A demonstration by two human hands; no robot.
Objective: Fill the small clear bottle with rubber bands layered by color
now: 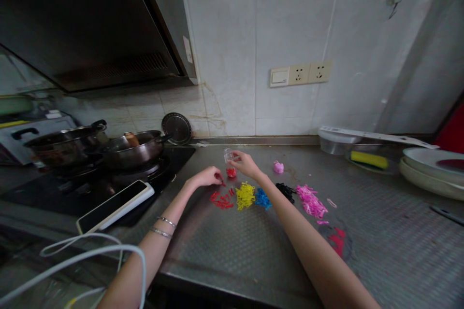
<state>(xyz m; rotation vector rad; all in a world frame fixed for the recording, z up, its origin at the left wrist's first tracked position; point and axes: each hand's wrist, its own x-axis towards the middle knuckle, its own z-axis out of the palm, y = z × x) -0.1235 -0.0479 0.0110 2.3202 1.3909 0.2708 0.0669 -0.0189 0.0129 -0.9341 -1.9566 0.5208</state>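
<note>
Clear single container (pixel 228 155) in right hand (pixel 247 164)

Small clear plastic jar (pixel 228 155), upper middle of frame, tipped slightly, against fingertips of your right hand (pixel 247 164). Red rubber bands (pixel 231 172) bunched in small heap just below jar. Your left hand (pixel 205 177) just left of heap, fingertips down on stray red band (pixel 222 183). Looser red pile (pixel 222 200) lies just below, scattered, strands tangled.
</note>
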